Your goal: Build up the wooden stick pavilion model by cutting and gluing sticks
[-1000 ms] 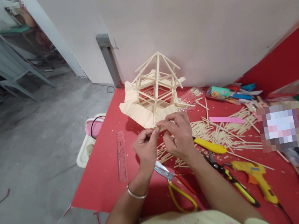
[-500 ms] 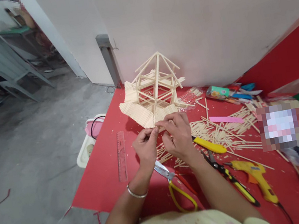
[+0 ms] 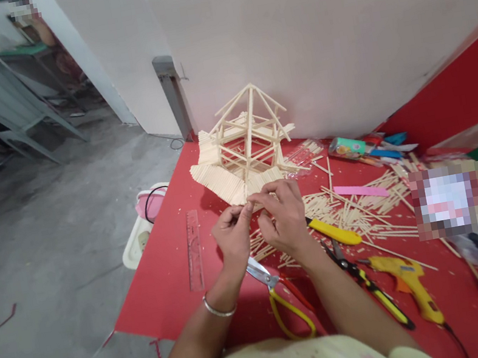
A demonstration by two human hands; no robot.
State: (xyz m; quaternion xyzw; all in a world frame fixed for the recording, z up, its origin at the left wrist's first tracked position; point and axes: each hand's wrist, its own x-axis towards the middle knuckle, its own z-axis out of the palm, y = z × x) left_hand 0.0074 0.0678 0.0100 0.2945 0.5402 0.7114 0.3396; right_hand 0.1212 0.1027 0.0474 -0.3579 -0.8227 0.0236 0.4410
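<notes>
I note left hand (image 3: 233,237) and right hand (image 3: 284,215) pinching stick model (image 3: 249,140) at its six o'clock corner. Glue gun (image 3: 416,276): their four o'clock.

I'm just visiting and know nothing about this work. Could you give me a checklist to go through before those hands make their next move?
1. Hands at the work: ok. The left hand and right hand meet at the near edge of the stick model.
2. Model supported: ok. It stands on the red table.
3. Grip: cannot tell. Whatever is between the fingertips is too small to make out.
4. Glue gun out of the way: ok. It lies beyond the right forearm; whether it is hot, cannot tell.
5. Scissors moved aside: not ok. They lie between the forearms.
</notes>
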